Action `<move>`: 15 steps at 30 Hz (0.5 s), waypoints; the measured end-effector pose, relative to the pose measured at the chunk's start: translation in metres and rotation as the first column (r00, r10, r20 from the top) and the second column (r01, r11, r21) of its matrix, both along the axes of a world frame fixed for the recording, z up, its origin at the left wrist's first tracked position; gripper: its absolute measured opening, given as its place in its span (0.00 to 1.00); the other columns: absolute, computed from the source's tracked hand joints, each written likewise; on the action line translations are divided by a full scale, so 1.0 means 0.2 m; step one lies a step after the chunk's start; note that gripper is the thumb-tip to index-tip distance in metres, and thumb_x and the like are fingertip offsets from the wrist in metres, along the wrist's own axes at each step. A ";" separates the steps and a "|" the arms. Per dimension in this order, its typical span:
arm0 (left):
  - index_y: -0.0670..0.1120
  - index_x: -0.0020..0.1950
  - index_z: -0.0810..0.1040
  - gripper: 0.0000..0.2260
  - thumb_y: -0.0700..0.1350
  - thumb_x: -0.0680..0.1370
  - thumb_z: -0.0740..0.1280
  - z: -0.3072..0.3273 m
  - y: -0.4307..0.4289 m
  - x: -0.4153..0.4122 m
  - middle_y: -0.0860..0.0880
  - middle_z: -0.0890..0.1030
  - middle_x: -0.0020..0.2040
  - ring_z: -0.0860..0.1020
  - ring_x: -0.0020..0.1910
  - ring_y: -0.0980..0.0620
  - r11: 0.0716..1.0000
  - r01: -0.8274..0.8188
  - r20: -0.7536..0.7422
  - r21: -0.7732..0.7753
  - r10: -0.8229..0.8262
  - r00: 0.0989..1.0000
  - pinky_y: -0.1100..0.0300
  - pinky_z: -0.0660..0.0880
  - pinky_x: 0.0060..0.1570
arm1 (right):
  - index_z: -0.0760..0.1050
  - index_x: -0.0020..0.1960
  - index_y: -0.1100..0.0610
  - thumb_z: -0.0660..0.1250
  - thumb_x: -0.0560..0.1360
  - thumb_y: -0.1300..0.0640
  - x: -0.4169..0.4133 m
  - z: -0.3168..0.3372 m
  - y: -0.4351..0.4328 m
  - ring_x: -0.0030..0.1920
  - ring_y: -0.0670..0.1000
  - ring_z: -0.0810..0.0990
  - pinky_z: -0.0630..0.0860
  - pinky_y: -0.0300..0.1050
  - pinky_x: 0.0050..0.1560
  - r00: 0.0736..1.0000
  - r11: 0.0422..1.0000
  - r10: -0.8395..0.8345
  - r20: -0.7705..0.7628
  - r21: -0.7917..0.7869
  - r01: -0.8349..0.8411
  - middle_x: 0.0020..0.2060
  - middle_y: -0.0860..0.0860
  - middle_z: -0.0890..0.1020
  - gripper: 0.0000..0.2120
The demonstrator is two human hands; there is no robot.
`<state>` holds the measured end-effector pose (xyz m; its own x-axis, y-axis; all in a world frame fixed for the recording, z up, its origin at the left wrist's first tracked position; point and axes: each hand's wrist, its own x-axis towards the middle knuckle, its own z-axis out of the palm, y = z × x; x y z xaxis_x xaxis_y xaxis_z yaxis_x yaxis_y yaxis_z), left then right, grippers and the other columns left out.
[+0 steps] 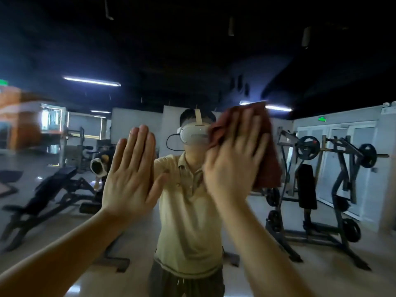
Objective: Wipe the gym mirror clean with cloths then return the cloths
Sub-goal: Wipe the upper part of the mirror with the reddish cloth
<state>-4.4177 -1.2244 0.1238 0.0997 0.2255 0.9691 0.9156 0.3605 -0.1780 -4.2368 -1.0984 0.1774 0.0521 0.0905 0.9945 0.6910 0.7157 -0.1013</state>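
As right hand [233, 159] presses cloth [270, 166] on mirror [192, 61], bench [53, 189] and rack [307, 185] reflect.

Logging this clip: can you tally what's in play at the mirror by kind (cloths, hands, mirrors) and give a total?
Cloths: 1, a reddish-brown cloth
Hands: 2, left hand bare, right hand flat on the cloth
Mirrors: 1, the mirror
Total: 4

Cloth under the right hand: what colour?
The cloth is plain reddish-brown, pressed under the right hand; head view.
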 end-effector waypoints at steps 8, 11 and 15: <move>0.37 0.85 0.49 0.43 0.67 0.82 0.50 0.01 -0.07 0.04 0.39 0.47 0.86 0.49 0.85 0.38 0.997 0.004 0.019 -0.083 -0.003 1.000 0.33 0.53 0.80 | 0.54 0.85 0.55 0.54 0.84 0.44 0.24 0.10 0.12 0.84 0.57 0.49 0.42 0.60 0.83 0.822 0.949 -0.115 0.557 0.305 -0.074 0.84 0.55 0.54 0.33; 0.37 0.85 0.47 0.45 0.68 0.81 0.53 0.02 -0.11 0.07 0.39 0.46 0.86 0.47 0.85 0.39 0.990 -0.006 0.054 -0.142 0.014 0.998 0.34 0.53 0.81 | 0.54 0.84 0.58 0.50 0.83 0.43 0.47 0.49 0.27 0.84 0.58 0.51 0.48 0.62 0.83 0.957 0.983 -0.154 0.245 0.132 0.124 0.84 0.57 0.54 0.33; 0.38 0.85 0.51 0.41 0.66 0.82 0.53 0.04 -0.19 0.09 0.38 0.50 0.85 0.49 0.85 0.40 0.981 -0.063 0.013 -0.185 0.067 0.998 0.38 0.52 0.82 | 0.54 0.84 0.60 0.44 0.83 0.45 0.35 0.75 0.19 0.83 0.60 0.53 0.52 0.65 0.81 0.976 0.985 -0.124 -0.177 -0.143 0.099 0.83 0.59 0.56 0.33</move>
